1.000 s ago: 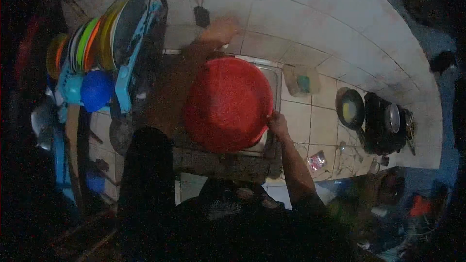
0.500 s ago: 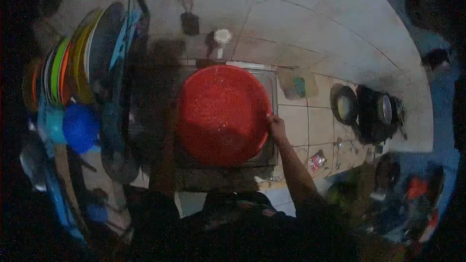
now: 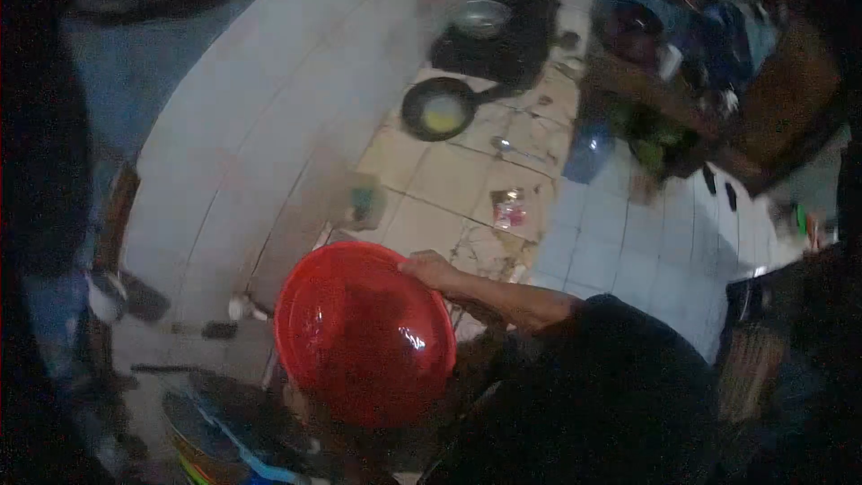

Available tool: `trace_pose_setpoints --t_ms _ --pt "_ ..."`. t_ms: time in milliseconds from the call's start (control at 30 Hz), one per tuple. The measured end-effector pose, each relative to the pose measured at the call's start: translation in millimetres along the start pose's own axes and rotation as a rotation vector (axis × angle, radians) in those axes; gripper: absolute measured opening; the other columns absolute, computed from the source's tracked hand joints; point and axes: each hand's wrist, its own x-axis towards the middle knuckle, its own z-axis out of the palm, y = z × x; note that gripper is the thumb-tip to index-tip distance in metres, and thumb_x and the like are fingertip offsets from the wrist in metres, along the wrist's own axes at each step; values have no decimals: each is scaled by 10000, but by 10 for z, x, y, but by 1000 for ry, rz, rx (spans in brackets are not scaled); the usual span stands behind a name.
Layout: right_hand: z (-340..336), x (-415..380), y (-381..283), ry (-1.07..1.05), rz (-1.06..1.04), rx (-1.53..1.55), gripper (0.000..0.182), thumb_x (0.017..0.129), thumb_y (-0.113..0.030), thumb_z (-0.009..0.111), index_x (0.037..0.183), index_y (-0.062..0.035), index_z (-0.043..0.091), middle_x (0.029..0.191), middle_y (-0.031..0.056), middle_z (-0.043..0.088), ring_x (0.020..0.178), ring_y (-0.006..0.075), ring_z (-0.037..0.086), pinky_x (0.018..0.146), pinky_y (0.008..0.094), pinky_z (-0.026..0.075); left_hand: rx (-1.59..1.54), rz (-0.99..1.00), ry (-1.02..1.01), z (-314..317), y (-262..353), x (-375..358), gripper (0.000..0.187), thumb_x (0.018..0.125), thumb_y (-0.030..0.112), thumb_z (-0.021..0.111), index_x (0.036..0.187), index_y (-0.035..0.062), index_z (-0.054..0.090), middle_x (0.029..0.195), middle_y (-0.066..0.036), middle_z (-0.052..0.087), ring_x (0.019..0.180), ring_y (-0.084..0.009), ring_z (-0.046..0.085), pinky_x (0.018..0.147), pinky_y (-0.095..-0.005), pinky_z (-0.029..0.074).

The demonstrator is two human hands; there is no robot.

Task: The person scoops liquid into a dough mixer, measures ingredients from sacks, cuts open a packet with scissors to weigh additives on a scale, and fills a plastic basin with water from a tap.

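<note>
A large round red basin [image 3: 368,332] is held up in front of me, its hollow side in view and glinting with light. Fingers of my right hand [image 3: 429,271] are closed on its upper right rim. At the basin's lower left edge my left hand [image 3: 296,402] shows dimly, pressed to the rim and partly hidden in shadow. Tiled counter lies beyond the basin, with a green item [image 3: 363,201] in a small holder close by.
A black pan [image 3: 438,110] with something yellow stands beside a dark stove [image 3: 503,45] bearing a metal lid or dish [image 3: 481,20]. A pink-and-white packet [image 3: 512,208] and a spoon [image 3: 514,149] lie on the tiles. Plates [image 3: 189,458] stand at lower left.
The view has turned strongly toward the stove side. The basin has come away from over the sink and now appears tilted, with both hands at its rim.
</note>
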Motion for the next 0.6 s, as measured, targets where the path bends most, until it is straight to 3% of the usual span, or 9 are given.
trace_pose_setpoints --t_ms 100,167,233,267,333,367,433,600 --pt "-521 -338 -168 64 13 -45 430 919 -401 621 865 24 653 728 83 620 733 161 579 681 359 472 168 -5 -150 168 303 18 645 954 475 449 1414 24 414 1390 -189 474 1233 -296 511 1016 -437 412" --pt "-1037 -643 -327 166 29 -73 410 922 -377 623 870 29 653 720 91 616 738 164 591 686 363 477 220 0 106 647 268 190 652 945 450 467 1432 24 391 1420 -188 447 1271 -310 481 1043 -442 388" --pt "-1562 -942 -349 183 -96 -250 353 929 -318 624 886 31 660 735 93 618 729 166 592 702 370 486 160 -220 263 1512 715 -50 659 925 428 493 1428 13 392 1439 -178 429 1275 -344 467 1043 -468 385" --pt "-1833 -1140 -336 232 -92 -229 353 929 -318 624 886 31 660 735 93 618 729 166 592 702 370 486 187 -209 219 1832 817 -118 659 925 428 493 1428 13 392 1439 -178 429 1275 -344 467 1043 -468 385" --pt "-2402 -1568 -316 252 -100 167 325 937 -294 615 903 26 661 780 86 632 738 152 591 699 357 492 218 -38 -59 2487 905 -245 699 914 458 505 1438 13 378 1453 -175 414 1292 -378 438 1054 -490 371" --pt "-2688 -1795 -312 290 -105 181 325 937 -294 615 903 26 661 780 86 632 738 152 591 699 357 492 234 -30 -95 2714 823 -208 699 914 458 505 1438 13 378 1453 -175 414 1292 -378 438 1054 -490 371" --pt "-3349 -2334 -424 361 -120 556 292 942 -268 611 897 15 667 811 68 638 747 140 588 684 348 496 120 -92 -153 3252 682 -103 654 938 449 502 1386 -23 433 1403 -196 463 1241 -374 491 1011 -495 419" --pt "-5153 -3440 -201 624 -80 420 244 930 -236 637 903 5 663 823 41 632 738 120 571 651 327 489 104 -58 -425 5425 573 -193 610 939 405 533 1363 -28 460 1379 -181 494 1217 -364 513 1010 -470 426"
